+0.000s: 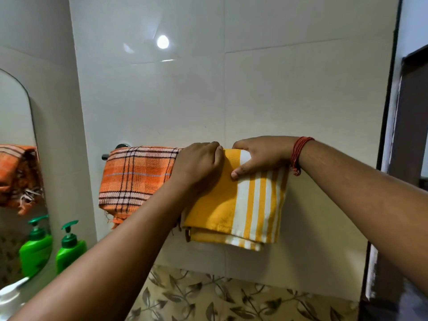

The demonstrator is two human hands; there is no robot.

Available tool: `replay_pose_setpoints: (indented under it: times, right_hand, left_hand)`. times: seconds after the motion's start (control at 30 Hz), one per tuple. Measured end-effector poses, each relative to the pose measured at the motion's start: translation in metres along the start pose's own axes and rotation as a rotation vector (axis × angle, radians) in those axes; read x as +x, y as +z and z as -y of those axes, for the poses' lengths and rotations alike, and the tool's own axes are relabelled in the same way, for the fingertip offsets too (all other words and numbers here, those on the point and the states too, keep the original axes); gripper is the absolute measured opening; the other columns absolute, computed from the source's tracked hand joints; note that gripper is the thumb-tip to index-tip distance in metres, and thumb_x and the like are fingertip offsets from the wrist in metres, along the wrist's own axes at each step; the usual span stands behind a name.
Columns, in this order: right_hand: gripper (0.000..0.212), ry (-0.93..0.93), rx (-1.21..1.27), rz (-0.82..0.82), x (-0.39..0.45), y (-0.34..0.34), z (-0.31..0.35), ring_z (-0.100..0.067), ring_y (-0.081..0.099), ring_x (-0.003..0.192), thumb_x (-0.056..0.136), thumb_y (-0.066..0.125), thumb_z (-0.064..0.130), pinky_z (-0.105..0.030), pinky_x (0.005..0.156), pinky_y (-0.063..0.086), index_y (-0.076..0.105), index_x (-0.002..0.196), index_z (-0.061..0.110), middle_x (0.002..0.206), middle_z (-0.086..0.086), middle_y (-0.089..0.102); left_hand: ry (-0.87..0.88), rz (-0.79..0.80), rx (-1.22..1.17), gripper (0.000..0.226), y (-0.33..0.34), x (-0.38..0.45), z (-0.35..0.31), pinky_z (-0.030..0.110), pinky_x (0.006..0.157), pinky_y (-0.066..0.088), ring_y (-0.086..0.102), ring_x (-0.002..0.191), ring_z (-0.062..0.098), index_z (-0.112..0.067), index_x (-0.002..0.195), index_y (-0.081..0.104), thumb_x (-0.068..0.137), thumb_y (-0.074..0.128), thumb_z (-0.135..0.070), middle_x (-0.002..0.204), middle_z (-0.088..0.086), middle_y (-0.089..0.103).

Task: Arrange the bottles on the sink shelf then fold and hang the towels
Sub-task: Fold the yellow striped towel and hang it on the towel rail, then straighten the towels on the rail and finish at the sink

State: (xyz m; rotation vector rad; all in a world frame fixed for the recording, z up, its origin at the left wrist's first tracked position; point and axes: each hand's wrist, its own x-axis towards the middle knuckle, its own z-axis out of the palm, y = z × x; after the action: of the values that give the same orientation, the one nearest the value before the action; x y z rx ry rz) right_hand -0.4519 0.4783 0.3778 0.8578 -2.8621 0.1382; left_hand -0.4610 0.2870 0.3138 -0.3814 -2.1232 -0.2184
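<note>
Yellow towel is folded and draped over the rail on the white tiled wall, hanging down with its white stripes on the right side. Both my hands are up at the top edge of it. My left hand sits on the upper left corner with the fingers curled down over the fold, right where it butts up against the orange towel. My right hand has the fingers hooked over the top of the rail side and the thumb pressed on the front, so it's pinching the cloth through the white stripe. Red thread band on that wrist.

The orange checked one hangs just to the left on the same rail, touching the yellow one, a bit bunched with a frayed corner dangling at the bottom. Only the left end of the rail shows, rest is under the cloth.

Down in the lower left there's a green pump bottle standing next to the mirror, which shows its reflection plus the orange towel's. A white bottle pokes in at the bottom left corner, mostly cut off. Leaf-pattern tiles run below the white ones.
</note>
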Motion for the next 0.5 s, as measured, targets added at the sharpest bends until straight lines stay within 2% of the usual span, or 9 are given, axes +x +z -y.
replay_pose_setpoints:
  times: [0.17, 0.23, 0.27, 0.33, 0.37, 0.43, 0.5]
  right_hand:
    - [0.052, 0.044, -0.014, -0.031, -0.027, 0.000, -0.008, -0.016, 0.061, 0.098, 0.078, 0.071, 0.059, -0.033, 0.084, 0.055, 0.049, 0.117, 0.032, 0.117, 0.004, 0.063]
    - [0.059, 0.067, -0.068, -0.051, -0.035, 0.000, -0.005, -0.018, 0.060, 0.102, 0.080, 0.069, 0.058, -0.033, 0.085, 0.054, 0.046, 0.127, 0.031, 0.123, 0.002, 0.062]
    - [0.065, 0.076, -0.083, -0.080, -0.039, 0.001, -0.002, -0.020, 0.059, 0.106, 0.082, 0.068, 0.058, -0.034, 0.087, 0.053, 0.043, 0.134, 0.030, 0.128, 0.000, 0.060]
    - [0.072, 0.054, -0.077, -0.218, -0.045, 0.003, 0.008, -0.021, 0.055, 0.118, 0.084, 0.066, 0.057, -0.035, 0.095, 0.050, 0.036, 0.143, 0.028, 0.140, -0.001, 0.053]
    - [0.072, 0.018, -0.061, -0.310, -0.048, 0.005, 0.016, -0.021, 0.052, 0.124, 0.086, 0.064, 0.056, -0.035, 0.098, 0.047, 0.035, 0.145, 0.028, 0.144, 0.000, 0.050]
    - [0.068, -0.079, -0.022, -0.470, -0.051, 0.012, 0.036, -0.020, 0.047, 0.131, 0.089, 0.061, 0.054, -0.035, 0.104, 0.042, 0.036, 0.146, 0.026, 0.146, 0.000, 0.047]
    - [0.062, -0.168, 0.031, -0.589, -0.049, 0.025, 0.062, -0.021, 0.042, 0.134, 0.092, 0.058, 0.049, -0.035, 0.108, 0.038, 0.038, 0.145, 0.023, 0.147, -0.001, 0.046]
  left_hand:
    - [-0.034, 0.035, 0.033, 0.040, -0.003, 0.001, -0.004, 0.033, 0.069, 0.037, 0.061, 0.088, 0.026, -0.015, 0.087, 0.059, 0.102, 0.029, -0.036, 0.091, 0.007, 0.068]
    - [-0.045, 0.068, 0.018, 0.043, -0.007, 0.000, -0.007, 0.035, 0.077, 0.042, 0.061, 0.090, 0.027, -0.013, 0.091, 0.061, 0.102, 0.027, -0.038, 0.093, 0.008, 0.068]
    - [-0.021, 0.082, 0.018, 0.044, -0.008, -0.002, -0.007, 0.037, 0.086, 0.042, 0.062, 0.095, 0.028, -0.013, 0.097, 0.062, 0.102, 0.027, -0.039, 0.097, 0.008, 0.069]
    - [0.051, 0.085, 0.064, 0.050, -0.013, -0.009, -0.007, 0.042, 0.111, 0.032, 0.061, 0.114, 0.028, -0.014, 0.117, 0.062, 0.101, 0.025, -0.044, 0.116, 0.010, 0.068]
    - [0.067, 0.071, 0.087, 0.053, -0.018, -0.015, -0.006, 0.045, 0.119, 0.024, 0.055, 0.126, 0.026, -0.015, 0.126, 0.059, 0.100, 0.024, -0.046, 0.127, 0.009, 0.065]
    - [0.063, 0.028, 0.127, 0.057, -0.029, -0.030, -0.003, 0.049, 0.123, 0.012, 0.040, 0.142, 0.023, -0.019, 0.138, 0.051, 0.100, 0.021, -0.049, 0.143, 0.005, 0.056]
    - [0.017, -0.005, 0.156, 0.062, -0.043, -0.047, 0.004, 0.052, 0.124, 0.006, 0.028, 0.149, 0.021, -0.021, 0.143, 0.047, 0.098, 0.019, -0.051, 0.152, 0.004, 0.046]
